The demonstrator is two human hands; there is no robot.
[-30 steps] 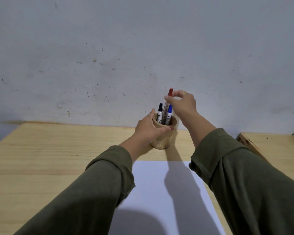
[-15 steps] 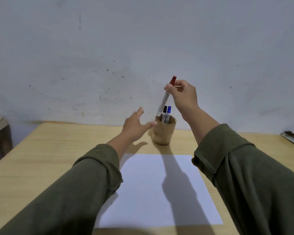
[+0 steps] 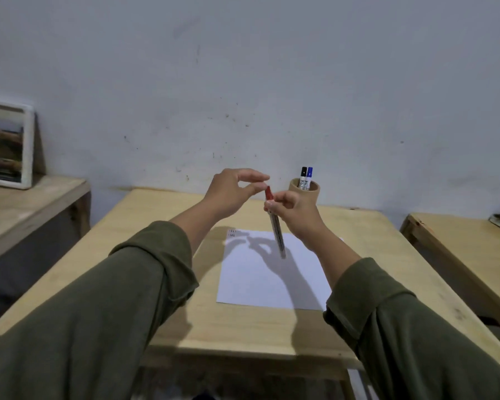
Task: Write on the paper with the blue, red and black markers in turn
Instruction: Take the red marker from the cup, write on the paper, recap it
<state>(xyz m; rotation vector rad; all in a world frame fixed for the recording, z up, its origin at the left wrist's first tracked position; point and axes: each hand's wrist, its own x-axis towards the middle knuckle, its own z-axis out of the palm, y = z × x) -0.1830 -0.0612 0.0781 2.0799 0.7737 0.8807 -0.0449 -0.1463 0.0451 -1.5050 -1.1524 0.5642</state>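
Now uncapping: gripping the red marker (image 3: 274,223) firmly in the right hand (image 3: 293,210) above the paper (image 3: 272,281), bringing the left hand (image 3: 231,192), fingers loosely parted, onto the cap and pulling straight off.

Just one head-worn wide-angle view, looking forward and down over both sleeved arms at the wooden table (image 3: 243,327) and up the grey wall (image 3: 243,82) behind it. Pretty close in, edges bent by the lens, no second view to compare
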